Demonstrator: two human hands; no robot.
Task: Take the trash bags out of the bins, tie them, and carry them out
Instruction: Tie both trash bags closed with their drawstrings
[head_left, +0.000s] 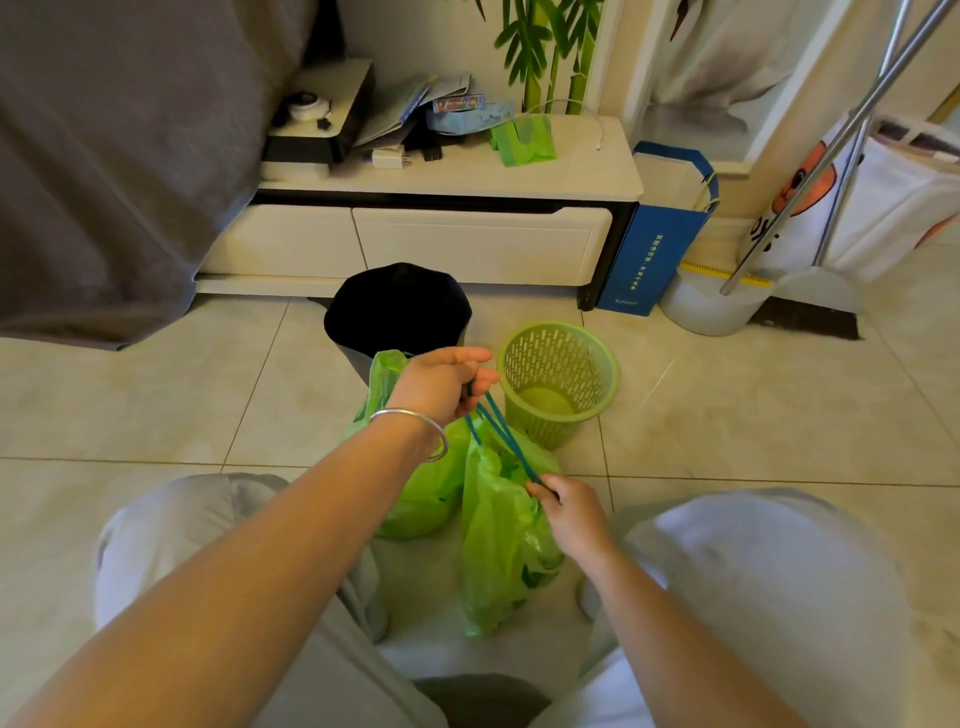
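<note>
Two green trash bags stand on the tiled floor between my knees. The nearer bag (501, 551) has a blue drawstring (498, 423) stretched between both hands. My left hand (441, 384), a silver bangle on its wrist, is shut on the string's upper end. Lower down, my right hand (569, 512) pinches the string at the bag's mouth. The second green bag (428, 488) sits behind it, partly hidden by my left arm. A green mesh bin (563, 382) stands without a bag just beyond, and a dark bin (397, 312) stands to its left.
A white low cabinet (447, 228) runs along the wall, with papers and a folded green bag (522, 140) on top. A blue paper bag (654, 249), a white bucket (711, 306) and a broom with metal poles (810, 306) stand at the right. Grey fabric (114, 156) hangs at the left.
</note>
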